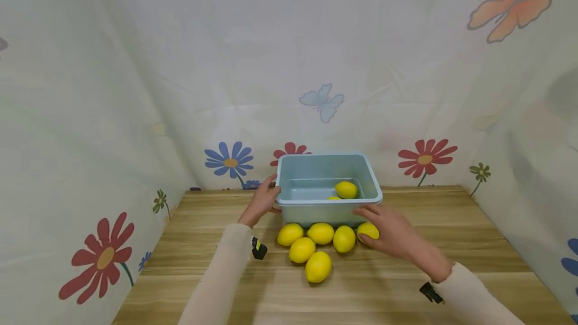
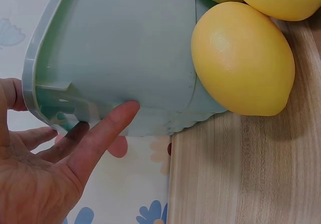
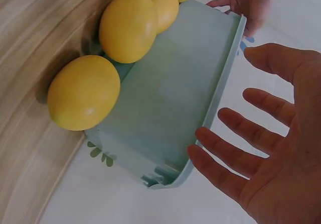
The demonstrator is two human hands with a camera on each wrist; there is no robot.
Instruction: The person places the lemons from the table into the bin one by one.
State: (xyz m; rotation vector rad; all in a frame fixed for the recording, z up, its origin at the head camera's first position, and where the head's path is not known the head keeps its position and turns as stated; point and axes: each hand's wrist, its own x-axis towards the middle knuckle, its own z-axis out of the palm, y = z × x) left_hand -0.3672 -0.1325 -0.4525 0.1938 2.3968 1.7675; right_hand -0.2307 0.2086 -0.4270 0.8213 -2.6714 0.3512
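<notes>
A pale blue-green plastic bin (image 1: pixel 322 212) stands at the back of the wooden table, with two yellow lemons (image 1: pixel 345 189) visible inside at its right. My left hand (image 1: pixel 262 202) is at the bin's left end. In the left wrist view, its extended fingers (image 2: pixel 103 136) touch the wall and lie about the rim. My right hand (image 1: pixel 390 229) hovers by the bin's front right corner, fingers spread and loosely bent, with nothing held. Near its thumb, one lemon (image 1: pixel 368 231) is partly covered. Several more lemons (image 1: pixel 302 250) lie in front of the bin.
The wooden table (image 1: pixel 217 275) reaches back to a hanging cloth (image 1: pixel 244 64) printed with flowers and butterflies. More of this cloth hangs at both sides. A small black device (image 1: pixel 259 249) is on the left wrist, another black one (image 1: pixel 431 293) on the right.
</notes>
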